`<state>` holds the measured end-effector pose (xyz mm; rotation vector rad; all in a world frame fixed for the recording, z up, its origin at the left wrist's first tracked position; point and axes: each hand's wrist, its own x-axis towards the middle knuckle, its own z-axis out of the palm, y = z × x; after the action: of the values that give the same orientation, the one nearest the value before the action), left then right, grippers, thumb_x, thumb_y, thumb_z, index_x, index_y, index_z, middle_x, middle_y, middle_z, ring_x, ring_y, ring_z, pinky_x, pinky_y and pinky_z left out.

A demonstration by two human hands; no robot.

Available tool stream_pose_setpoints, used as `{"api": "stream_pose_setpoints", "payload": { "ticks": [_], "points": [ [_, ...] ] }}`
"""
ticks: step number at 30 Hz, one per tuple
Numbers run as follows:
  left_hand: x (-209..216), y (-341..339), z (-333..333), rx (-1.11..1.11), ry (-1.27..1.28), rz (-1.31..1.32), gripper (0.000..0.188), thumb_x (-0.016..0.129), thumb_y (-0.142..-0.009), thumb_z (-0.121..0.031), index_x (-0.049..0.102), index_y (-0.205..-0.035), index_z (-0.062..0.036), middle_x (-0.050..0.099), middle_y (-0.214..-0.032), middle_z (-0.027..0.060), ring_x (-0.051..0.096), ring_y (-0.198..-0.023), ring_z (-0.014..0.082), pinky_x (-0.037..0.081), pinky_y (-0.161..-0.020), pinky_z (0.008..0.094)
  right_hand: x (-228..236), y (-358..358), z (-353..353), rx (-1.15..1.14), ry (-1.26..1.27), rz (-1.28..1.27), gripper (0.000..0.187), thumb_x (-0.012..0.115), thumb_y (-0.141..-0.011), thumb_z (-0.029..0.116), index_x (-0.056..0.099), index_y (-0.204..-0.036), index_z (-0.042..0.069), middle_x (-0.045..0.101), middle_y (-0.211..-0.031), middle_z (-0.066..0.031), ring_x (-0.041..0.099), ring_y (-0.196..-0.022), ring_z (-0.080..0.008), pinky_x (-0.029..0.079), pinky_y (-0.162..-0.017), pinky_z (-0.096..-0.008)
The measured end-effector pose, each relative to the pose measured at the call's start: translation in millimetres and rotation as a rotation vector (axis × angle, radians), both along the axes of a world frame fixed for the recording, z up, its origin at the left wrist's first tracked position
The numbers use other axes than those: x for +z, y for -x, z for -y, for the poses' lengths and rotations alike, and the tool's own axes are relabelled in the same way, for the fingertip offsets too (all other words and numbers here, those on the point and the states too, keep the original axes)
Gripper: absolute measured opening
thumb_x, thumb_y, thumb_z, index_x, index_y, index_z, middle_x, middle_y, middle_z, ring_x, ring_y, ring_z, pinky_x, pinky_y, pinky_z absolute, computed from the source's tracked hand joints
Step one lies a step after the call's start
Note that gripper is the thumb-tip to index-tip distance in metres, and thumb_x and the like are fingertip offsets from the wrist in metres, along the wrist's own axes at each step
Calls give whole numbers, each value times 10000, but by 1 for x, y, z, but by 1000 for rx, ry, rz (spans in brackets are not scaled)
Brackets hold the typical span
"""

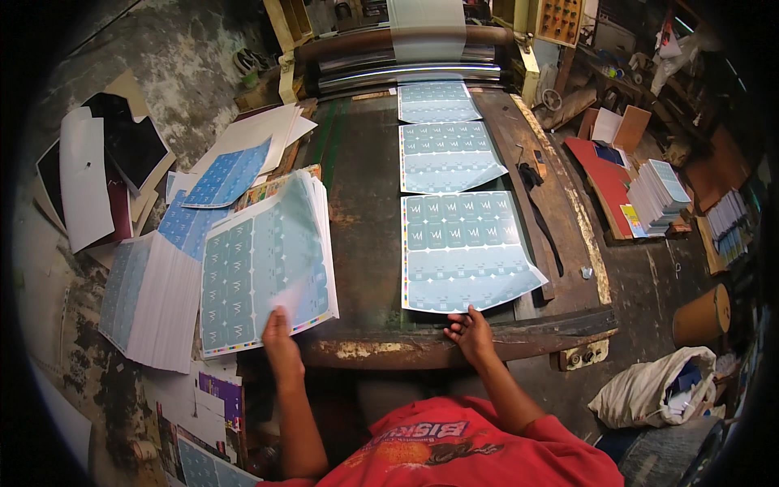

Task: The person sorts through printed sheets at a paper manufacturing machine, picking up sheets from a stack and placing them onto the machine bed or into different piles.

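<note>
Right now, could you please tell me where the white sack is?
The white sack is at the head view's lower right, just below the brown cylinder.

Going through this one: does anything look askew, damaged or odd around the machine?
Yes, mildly. The nearest printed sheet has its lower right corner flared, apparently curling off the table instead of lying flat. Paint looks chipped along the table's front edge. I see no spill.

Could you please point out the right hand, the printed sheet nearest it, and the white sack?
Right hand point(471, 332): head view, middle of the hand.
Printed sheet point(462, 253): head view, middle of its printed face.
White sack point(634, 395): head view, its cloth side.
</note>
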<state>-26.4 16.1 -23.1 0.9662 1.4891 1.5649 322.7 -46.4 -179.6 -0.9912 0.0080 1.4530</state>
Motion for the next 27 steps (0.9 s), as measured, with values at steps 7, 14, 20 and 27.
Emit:
{"api": "stream_pose_setpoints", "payload": {
  "ticks": [7,14,20,27],
  "points": [
    [21,-11,25,-36,-140,-527,326,489,-1044,-252,669,-977,11,685,-950,105,627,-877,241,455,-847,298,24,15,-7,-58,36,38,463,505,-1001,352,391,-1391,128,619,-1127,-118,596,-826,-216,548,-834,-470],
    [41,-51,54,-796,-418,-750,259,682,-899,-378,736,-920,-126,745,-992,4,641,-1140,272,310,-1094,547,83,8,14,418,-352,11,613,606,-952,346,381,-1433,41,581,-1256,-138,616,-1005,-212,543,-853,-413],
    [30,-54,45,-718,-484,-929,511,693,-858,-484,682,-1190,-96,599,-1351,132,425,-1374,399,201,-1150,605,53,-4,42,378,-106,39,411,677,-904,227,511,-1199,-6,650,-1010,-140,652,-754,-220,490,-578,-307],
    [-11,-15,15,-253,-319,-1187,436,674,-915,-343,656,-1234,-46,629,-1312,137,501,-1326,331,353,-1095,489,16,-2,123,469,108,298,433,546,-984,413,569,-1077,-9,670,-743,-130,630,-637,-193,458,-551,-274]
  ]
}}
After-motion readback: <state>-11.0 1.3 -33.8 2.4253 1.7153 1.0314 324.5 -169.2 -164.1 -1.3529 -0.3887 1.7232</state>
